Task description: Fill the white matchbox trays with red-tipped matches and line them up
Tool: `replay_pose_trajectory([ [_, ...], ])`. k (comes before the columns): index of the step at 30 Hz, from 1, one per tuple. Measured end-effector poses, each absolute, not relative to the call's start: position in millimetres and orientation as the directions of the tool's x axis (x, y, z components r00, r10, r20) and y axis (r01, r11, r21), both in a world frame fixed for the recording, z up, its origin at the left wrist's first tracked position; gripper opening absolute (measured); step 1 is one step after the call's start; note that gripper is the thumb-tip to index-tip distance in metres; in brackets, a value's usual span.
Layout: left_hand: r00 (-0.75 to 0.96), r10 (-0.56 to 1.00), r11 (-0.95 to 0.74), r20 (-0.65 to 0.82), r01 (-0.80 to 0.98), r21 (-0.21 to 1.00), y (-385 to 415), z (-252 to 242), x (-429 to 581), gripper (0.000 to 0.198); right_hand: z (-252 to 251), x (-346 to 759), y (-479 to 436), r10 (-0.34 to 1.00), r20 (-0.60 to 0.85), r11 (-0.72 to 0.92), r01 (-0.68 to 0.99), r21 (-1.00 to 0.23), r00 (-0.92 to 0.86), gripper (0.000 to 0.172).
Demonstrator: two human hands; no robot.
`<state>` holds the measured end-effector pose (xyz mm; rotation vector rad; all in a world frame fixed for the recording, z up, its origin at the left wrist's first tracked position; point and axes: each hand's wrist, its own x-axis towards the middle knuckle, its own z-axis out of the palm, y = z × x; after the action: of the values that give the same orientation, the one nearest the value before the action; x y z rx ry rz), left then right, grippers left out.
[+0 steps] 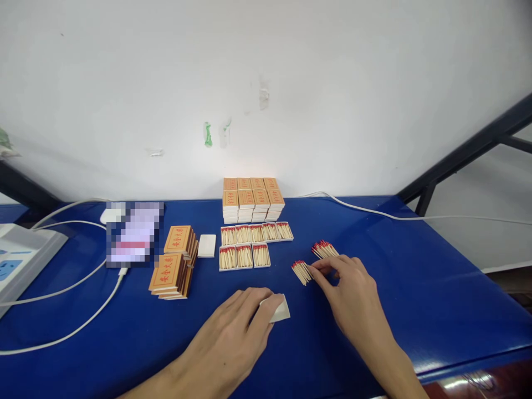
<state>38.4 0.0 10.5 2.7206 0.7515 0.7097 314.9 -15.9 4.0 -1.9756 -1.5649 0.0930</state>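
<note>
My left hand has its fingers closed on a small white tray low over the blue table. To the right, my right hand pinches at the edge of a small bunch of red-tipped matches. A larger pile of matches lies just behind its fingers. Two rows of white trays filled with matches stand side by side in the middle. Left of them sits a blank white tray, its visible face plain.
Orange matchboxes are stacked against the wall, and more orange sleeves are piled at the left. A pixelated phone-like object, white cables and a power strip lie farther left. Dark metal bars slant at the right.
</note>
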Motion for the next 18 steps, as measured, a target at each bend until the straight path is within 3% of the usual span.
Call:
replay_pose_trajectory([
  [4, 0.749, 0.534, -0.841, 0.392, 0.424, 0.336, 0, 9, 38, 0.045, 5, 317, -18, 0.901, 0.313, -0.114, 0.859, -0.499, 0.301, 0.062],
  [11, 0.751, 0.526, -0.847, 0.398, 0.420, 0.327, 0, 8, 37, 0.046, 3, 331, -8, 0.843, 0.419, -0.133, 0.885, -0.445, 0.338, 0.073],
  [18, 0.750, 0.525, -0.848, 0.402, 0.419, 0.326, 1, 8, 38, 0.045, -1, 324, -9, 0.858, 0.417, -0.100, 0.894, -0.436, 0.299, 0.071],
])
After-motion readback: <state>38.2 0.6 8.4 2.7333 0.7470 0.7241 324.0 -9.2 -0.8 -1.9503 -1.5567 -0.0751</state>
